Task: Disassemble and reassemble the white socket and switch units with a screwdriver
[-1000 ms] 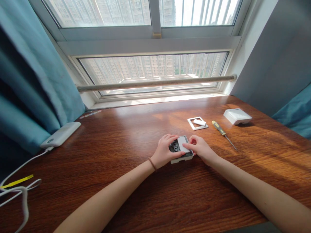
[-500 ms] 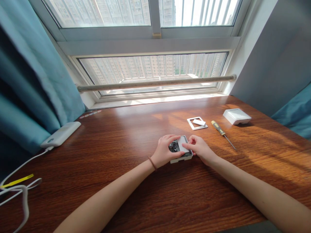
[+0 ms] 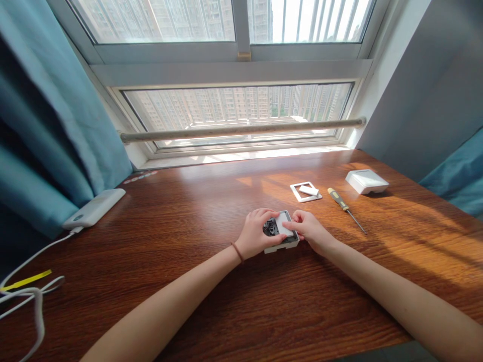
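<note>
A wall socket and switch unit (image 3: 271, 229) rests on the wooden table in a white box, its dark socket side bare and a white switch rocker (image 3: 283, 224) covering the right part. My left hand (image 3: 255, 233) grips the unit from the left, thumb along the near edge and fingers over the far edge. With its thumb on the rocker's right edge, my right hand (image 3: 309, 230) is closed at the unit's right side; its curled fingers are partly hidden. Beyond lie a white square frame (image 3: 295, 193) and a small white piece (image 3: 309, 190).
To the right lies a screwdriver (image 3: 338, 199) with a yellow and grey handle. A white box (image 3: 367, 181) stands at the back right. On the left are a white power bank (image 3: 95, 208), its cable (image 3: 37, 255) and a yellow strip (image 3: 28, 279). A window is behind the table.
Almost nothing differs. Both hands keep their hold on the unit, and the view has shifted very slightly.
</note>
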Tool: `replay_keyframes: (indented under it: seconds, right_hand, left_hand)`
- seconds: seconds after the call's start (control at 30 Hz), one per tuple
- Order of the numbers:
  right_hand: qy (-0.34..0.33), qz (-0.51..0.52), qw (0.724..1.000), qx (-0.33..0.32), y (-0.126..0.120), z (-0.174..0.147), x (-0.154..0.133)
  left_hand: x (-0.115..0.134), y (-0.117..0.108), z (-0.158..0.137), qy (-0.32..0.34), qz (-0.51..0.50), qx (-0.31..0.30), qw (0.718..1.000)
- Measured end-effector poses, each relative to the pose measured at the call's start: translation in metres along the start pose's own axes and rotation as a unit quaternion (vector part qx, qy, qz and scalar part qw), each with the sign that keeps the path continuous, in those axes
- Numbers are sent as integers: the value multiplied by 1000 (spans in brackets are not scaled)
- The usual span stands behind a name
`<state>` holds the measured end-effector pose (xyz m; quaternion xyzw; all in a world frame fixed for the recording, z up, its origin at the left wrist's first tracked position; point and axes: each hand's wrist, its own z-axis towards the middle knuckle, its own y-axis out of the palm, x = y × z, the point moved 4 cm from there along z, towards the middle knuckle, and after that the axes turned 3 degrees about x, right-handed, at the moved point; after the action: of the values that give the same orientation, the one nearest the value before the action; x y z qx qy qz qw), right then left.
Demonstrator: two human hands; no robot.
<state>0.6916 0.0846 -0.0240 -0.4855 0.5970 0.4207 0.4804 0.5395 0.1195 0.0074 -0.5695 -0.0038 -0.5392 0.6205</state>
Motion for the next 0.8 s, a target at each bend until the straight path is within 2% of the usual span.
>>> replay_keyframes:
  seconds: [0.27,0.37,0.4,0.43,0.5,0.53,0.6,0.67,0.8]
  right_hand:
    - [-28,-40,999,-6,2,-4,0]
    - [-104,-130,986,17,-7,4,-7]
    - [-152,-192,968,50,-14,8,-12]
    - [-202,-263,939,93,-23,12,-19]
    - [-283,-414,846,182,-42,20,-31]
    - [-295,-448,819,204,-53,26,-33]
    - [-296,-486,792,223,-71,39,-34]
    - [-284,-511,778,229,-84,51,-30]
    - [-257,-549,759,238,-92,66,-18]
  left_hand:
    - [-2,1,-3,-9,-4,-9,1000]
    - [-4,1,-5,-3,-19,-11,1000]
    - [-6,1,-6,-1,-26,-6,1000]
    - [-7,1,-6,-1,-33,0,999]
    - [-9,0,-7,-4,-50,18,999]
    - [-10,0,-7,-5,-59,27,998]
    - [-12,0,-7,-5,-74,41,996]
    - [-13,0,-7,-4,-83,48,995]
    - [-14,0,-7,0,-91,55,994]
